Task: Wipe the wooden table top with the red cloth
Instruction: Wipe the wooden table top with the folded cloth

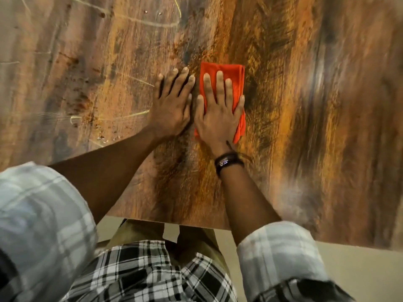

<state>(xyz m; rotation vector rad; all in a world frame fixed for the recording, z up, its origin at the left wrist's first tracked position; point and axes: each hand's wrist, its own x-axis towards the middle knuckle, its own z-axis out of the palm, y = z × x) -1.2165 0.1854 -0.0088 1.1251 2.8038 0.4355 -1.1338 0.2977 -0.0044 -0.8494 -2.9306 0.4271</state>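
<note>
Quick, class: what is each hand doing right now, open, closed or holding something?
Left hand: open, flat on the table, holding nothing.
Right hand: open, pressing flat on the cloth.

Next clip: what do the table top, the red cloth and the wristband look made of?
Table top: wood or a wood-print laminate; streaked brown-orange grain, faint sheen, pale scratches.
Red cloth: soft woven fabric, perhaps microfibre; matte, folded in limp layers.
Wristband: dark leather or cord, it seems; a knotted strand trails off it.
</note>
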